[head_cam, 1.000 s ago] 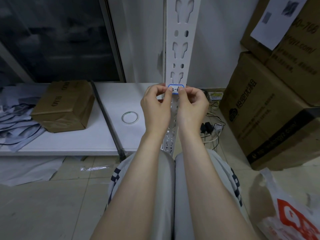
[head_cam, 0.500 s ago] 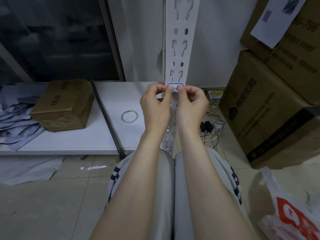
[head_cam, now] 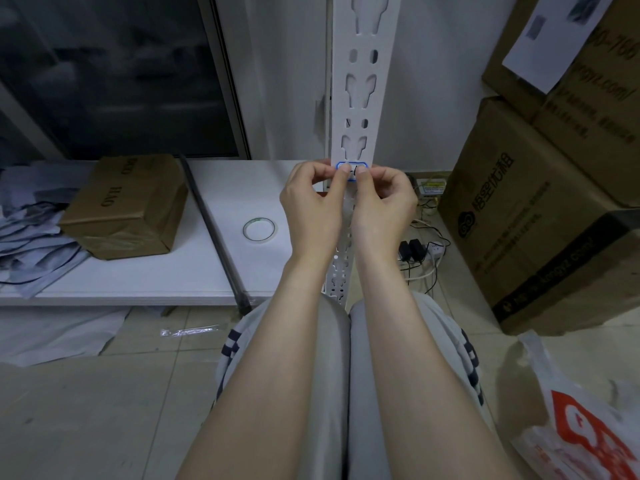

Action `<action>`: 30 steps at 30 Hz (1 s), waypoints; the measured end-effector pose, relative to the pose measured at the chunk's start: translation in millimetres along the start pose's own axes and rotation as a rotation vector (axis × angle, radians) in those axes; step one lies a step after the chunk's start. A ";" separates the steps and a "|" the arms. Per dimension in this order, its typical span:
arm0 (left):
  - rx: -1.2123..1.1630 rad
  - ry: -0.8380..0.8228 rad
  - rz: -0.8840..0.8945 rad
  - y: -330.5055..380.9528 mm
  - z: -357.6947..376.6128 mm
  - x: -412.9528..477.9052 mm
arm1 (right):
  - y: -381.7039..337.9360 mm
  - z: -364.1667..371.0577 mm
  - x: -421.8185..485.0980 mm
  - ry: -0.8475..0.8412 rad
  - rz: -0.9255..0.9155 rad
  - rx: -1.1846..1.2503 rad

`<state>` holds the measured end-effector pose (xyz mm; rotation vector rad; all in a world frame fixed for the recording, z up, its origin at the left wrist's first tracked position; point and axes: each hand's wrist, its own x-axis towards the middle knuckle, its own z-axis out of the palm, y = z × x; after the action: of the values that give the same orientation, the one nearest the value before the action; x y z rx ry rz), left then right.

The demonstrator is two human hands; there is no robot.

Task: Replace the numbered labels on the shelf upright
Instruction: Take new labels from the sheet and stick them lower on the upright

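Observation:
A white slotted shelf upright (head_cam: 360,81) stands straight ahead, running from the top of the view down between my knees. A small white label with a blue border (head_cam: 352,170) lies across its face at shelf height. My left hand (head_cam: 311,209) pinches the label's left end with thumb and forefinger. My right hand (head_cam: 382,206) pinches its right end the same way. My fingertips cover most of the black writing on the label, so I cannot read it.
A white shelf board (head_cam: 145,271) lies low on the left with a brown carton (head_cam: 128,206), a tape roll (head_cam: 260,230) and crumpled paper. Big cartons (head_cam: 540,216) are stacked at right, cables and a power strip (head_cam: 420,251) beside them. A plastic bag (head_cam: 581,420) lies at bottom right.
Both hands stay on the label against the upright. The fingertips have closed in slightly over its ends; nothing else has moved.

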<state>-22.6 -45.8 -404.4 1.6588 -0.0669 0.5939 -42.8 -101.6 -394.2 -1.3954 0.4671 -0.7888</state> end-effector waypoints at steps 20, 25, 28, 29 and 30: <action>0.027 0.010 -0.010 0.2 -2.0 -0.7 | 3.7 -4.7 4.0 -0.008 0.102 0.139; 0.031 0.009 0.004 -1.0 -2.3 -0.9 | 1.4 -6.1 3.4 -0.045 0.142 0.188; 0.031 0.013 0.006 -0.8 -1.8 -0.7 | -1.5 -6.5 4.8 -0.078 0.210 0.176; 0.031 0.014 0.007 -0.8 -1.6 -0.6 | -2.8 -6.8 5.4 -0.087 0.239 0.172; 0.032 0.015 0.007 -1.3 -1.7 -0.4 | -3.6 -7.0 6.2 -0.094 0.264 0.172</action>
<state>-23.0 -44.1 -405.6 1.6856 -0.0527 0.6150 -44.5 -110.9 -390.7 -1.1769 0.4867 -0.5336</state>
